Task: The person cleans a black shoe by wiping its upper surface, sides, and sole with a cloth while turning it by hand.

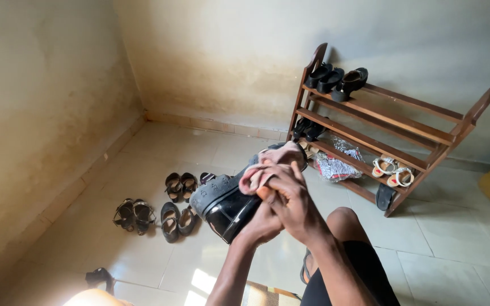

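A glossy black shoe (227, 205) is held up in front of me, sole turned to the upper left. My left hand (261, 225) grips it from below at the heel end. My right hand (288, 195) presses a pinkish cloth (267, 164) against the shoe's upper. Both arms reach up from the bottom of the head view, with my bent knee (344, 218) just to the right.
A slanted wooden shoe rack (404, 122) stands against the far wall with black shoes (336, 79) on top and pale sandals (391, 170) lower down. Several dark sandals (154, 207) lie in pairs on the tiled floor at the left. Walls close in left and behind.
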